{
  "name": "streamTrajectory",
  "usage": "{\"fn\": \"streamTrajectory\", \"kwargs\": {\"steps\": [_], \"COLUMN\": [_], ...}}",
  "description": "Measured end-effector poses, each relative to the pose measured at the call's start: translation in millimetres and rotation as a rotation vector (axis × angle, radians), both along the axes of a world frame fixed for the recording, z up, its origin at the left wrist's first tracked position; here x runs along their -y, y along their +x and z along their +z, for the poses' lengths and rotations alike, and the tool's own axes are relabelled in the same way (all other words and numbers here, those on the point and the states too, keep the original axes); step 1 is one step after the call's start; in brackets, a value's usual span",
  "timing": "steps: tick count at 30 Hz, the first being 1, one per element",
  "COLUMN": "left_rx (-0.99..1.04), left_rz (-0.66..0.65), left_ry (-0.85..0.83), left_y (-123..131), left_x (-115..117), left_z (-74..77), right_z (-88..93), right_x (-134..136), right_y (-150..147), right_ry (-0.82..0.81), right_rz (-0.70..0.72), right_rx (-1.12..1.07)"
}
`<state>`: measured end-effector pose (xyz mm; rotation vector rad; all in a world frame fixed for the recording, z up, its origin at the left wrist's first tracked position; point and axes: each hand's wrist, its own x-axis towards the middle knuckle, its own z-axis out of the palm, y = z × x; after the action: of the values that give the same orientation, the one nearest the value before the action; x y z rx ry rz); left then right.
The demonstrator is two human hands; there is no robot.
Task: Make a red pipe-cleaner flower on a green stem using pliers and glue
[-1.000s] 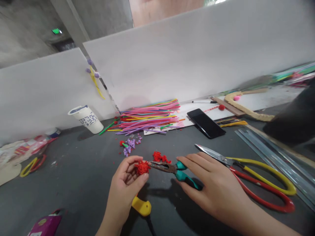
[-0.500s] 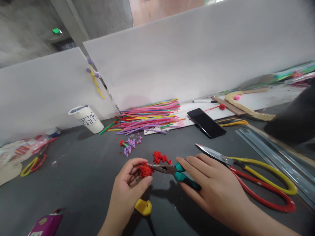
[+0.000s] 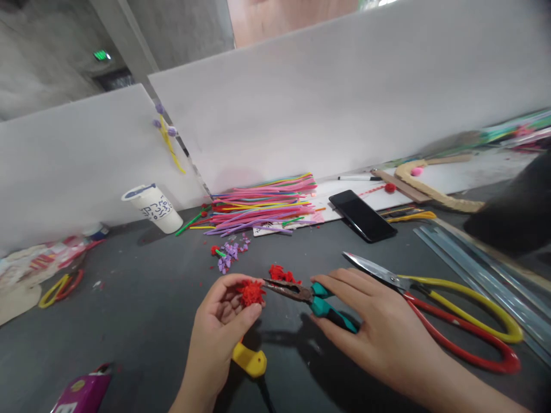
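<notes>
In my left hand (image 3: 219, 330), closed fingers hold a fuzzy red pom-pom (image 3: 251, 293) made of short tufts. My right hand (image 3: 370, 321) is wrapped around the teal-and-black handles of needle-nose pliers (image 3: 297, 291). The pliers' rusty jaws are slightly parted, with their tips just right of the pom-pom. Behind the jaws lies a small heap of red fuzzy pieces (image 3: 279, 274) on the dark table. A yellow-handled tool (image 3: 252, 359) with a black cord sits partly hidden below my left hand.
Large scissors (image 3: 465, 315) with red and yellow handles lie right of my right hand. A phone (image 3: 362, 215), a bundle of colored pipe cleaners (image 3: 262, 206) and purple bits (image 3: 230, 255) are farther back. A white cup (image 3: 157, 209) stands left; a purple box (image 3: 84, 393) lies at front left.
The pliers' jaws have come away from the red pom-pom and moved slightly right. My left hand has shifted a little left, with the pom-pom now more exposed.
</notes>
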<state>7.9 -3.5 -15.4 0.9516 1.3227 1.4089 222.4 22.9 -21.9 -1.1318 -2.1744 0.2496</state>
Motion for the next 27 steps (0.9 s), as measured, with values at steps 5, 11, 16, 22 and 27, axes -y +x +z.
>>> {"fn": "streamTrajectory", "kwargs": {"steps": [5,11,16,22,27], "left_rx": [-0.007,0.021,0.007,0.060,0.127], "left_rz": [0.032,0.050,0.057,0.079,-0.040], "left_ry": [0.033,0.057,0.036,0.057,0.063], "left_y": [2,0,5,11,4], "left_x": [1,-2,1,5,4], "left_z": [2.8,-0.3,-0.1,4.1,1.7], "right_z": [3.1,-0.4,-2.3,-1.9,-2.8], "right_x": [2,3,6,5,4], "right_y": [-1,-4,-6,-4,-3], "right_ry": [-0.085,-0.113,-0.111,-0.093,-0.058], "right_rz": [0.013,0.023,0.040,0.050,0.028], "right_rx": [-0.025,-0.020,-0.019,-0.021,-0.020]}}
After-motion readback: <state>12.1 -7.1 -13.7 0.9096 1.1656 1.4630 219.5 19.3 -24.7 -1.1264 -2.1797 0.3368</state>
